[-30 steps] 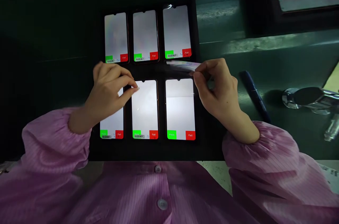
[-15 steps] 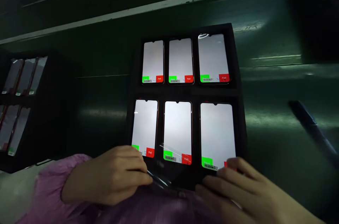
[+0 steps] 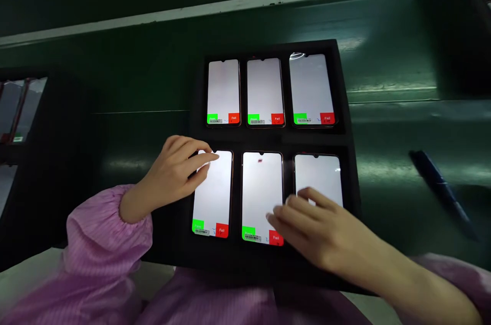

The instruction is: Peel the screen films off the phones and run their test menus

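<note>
My left hand (image 3: 178,169) is over the upper part of the lower-left phone (image 3: 213,197). Its thumb and index finger are apart, with nothing visible between them. My right hand (image 3: 320,228) is above the lower part of the lower-right phone (image 3: 317,176), fingers curled and thumb close to the index finger. Whatever its blurred fingertips hold, if anything, I cannot make out. Beside it lies the lower-middle phone (image 3: 262,192), with a small red mark near its top. All three show white screens with "Fail" boxes or green boxes where uncovered, in a black tray (image 3: 245,139).
The tray's upper row holds three more lit phones (image 3: 264,87). Another black tray with phones (image 3: 32,105) stands at the left. A dark pen-like object (image 3: 441,187) lies on the green table (image 3: 391,146) at the right. A dark box (image 3: 452,33) is at the upper right.
Both hands have moved up from the tray's front edge onto the lower row. The clear film strip seen between them earlier no longer shows. A red mark now appears on the lower-middle screen.
</note>
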Tool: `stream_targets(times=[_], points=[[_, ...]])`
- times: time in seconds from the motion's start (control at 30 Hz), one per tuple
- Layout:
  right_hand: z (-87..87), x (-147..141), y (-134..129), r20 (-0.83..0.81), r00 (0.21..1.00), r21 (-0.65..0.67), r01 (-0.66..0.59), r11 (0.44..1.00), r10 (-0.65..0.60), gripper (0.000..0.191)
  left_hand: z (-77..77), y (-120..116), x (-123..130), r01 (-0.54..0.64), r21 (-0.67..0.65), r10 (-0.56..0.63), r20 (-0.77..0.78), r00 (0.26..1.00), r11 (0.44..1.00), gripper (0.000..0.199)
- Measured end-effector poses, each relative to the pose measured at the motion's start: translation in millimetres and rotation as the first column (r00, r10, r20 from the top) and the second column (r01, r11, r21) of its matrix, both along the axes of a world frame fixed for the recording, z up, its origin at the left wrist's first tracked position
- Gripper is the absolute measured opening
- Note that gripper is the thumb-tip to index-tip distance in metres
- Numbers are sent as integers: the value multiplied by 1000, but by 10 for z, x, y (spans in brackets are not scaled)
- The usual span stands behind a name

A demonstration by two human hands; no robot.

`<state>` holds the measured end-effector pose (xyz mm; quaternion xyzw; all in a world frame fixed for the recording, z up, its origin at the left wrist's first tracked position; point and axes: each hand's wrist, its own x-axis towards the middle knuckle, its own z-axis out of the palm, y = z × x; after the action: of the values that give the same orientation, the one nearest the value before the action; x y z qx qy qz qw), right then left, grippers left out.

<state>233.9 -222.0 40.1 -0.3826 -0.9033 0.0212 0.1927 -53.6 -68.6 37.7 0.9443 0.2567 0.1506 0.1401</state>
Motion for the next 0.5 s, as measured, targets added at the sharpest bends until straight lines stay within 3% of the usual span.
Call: stream_targets(times=[0.1, 0.2, 0.27, 0.33, 0.4, 0.5], points=[[29, 92, 235, -60, 997, -35, 47, 998, -49, 25, -32, 22, -28, -49, 92, 55, -65, 996, 995, 25], [-15, 167, 423, -97, 965, -26, 242, 970, -243, 13, -17, -57, 24, 35, 98, -31, -41, 999, 995, 27], [-99, 173, 563, -31, 938, -6, 345, 939, -345, 18, -19, -108, 119, 117, 110, -115, -21, 993, 987, 26], [-202, 141, 724, 39, 928, -15, 370, 929, -369, 26, -27, -123, 230, 145, 136, -147, 1, 989, 980, 25], [-287, 89, 874, 24, 934, -36, 357, 933, -357, 24, -21, -114, 326, 87, 137, -93, 39, 995, 987, 24], [-306, 18, 947, -91, 942, -58, 319, 946, -323, 16, 38, -157, 409, -104, 63, 97, 108, 989, 993, 17]])
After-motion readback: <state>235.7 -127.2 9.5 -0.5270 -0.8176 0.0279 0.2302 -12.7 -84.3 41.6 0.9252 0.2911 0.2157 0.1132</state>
